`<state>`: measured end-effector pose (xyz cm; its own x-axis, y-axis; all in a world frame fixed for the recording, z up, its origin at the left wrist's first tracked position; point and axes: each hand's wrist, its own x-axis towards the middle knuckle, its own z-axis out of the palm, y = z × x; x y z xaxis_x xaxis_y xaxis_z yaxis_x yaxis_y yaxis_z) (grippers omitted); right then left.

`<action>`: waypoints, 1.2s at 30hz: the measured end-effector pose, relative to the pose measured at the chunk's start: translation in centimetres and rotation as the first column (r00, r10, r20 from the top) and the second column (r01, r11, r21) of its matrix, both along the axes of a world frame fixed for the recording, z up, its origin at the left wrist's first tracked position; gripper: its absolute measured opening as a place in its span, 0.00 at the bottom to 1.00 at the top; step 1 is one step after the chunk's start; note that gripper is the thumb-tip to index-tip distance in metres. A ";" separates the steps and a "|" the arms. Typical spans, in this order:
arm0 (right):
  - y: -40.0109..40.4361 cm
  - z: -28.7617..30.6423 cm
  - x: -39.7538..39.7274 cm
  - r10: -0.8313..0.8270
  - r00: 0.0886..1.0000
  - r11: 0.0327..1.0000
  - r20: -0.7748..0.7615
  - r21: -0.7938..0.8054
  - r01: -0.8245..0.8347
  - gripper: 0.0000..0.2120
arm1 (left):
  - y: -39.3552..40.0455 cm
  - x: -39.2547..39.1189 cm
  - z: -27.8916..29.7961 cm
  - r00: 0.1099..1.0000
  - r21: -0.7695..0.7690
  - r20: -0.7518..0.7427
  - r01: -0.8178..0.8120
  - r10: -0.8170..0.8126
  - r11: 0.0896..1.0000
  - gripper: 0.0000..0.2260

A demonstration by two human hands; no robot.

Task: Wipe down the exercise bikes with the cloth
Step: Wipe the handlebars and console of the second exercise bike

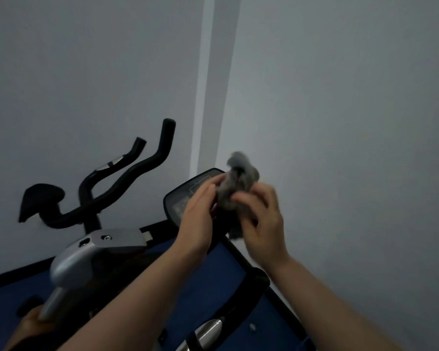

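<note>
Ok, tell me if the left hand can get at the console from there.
Probably yes. The left hand already hovers right in front of the console, fingers on the cloth, with nothing between them. Actual contact can't be told.

Pale grey walls [86, 72] meet at a corner, where a lighter vertical strip [204, 84] runs down. Below lies a blue floor [213, 287] edged by a black skirting [15, 274]

No words or numbers can be read anywhere. The bike's black screen panel [185, 196], in the middle of the frame, has small marks and a little lit patch on it, but they are too blurry to make out.
</note>
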<state>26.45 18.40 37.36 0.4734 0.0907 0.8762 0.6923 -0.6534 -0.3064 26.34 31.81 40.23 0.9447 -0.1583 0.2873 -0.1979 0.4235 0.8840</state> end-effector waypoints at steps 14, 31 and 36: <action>0.8 -1.6 0.6 0.320 0.935 0.872 -0.154 0.434 -0.227 0.14 | -0.1 0.4 -2.2 0.995 0.152 0.104 -0.028 0.012 0.988 0.18; 0.1 -0.8 -0.1 0.410 0.875 0.778 -0.259 0.600 -0.188 0.11 | 2.1 -0.3 -2.4 0.988 0.317 0.152 -0.019 -0.032 0.948 0.16; 2.0 -0.2 -0.4 0.365 0.881 0.807 -0.303 0.575 -0.136 0.11 | 3.1 -1.0 -2.6 0.983 0.459 0.160 0.003 -0.086 0.889 0.18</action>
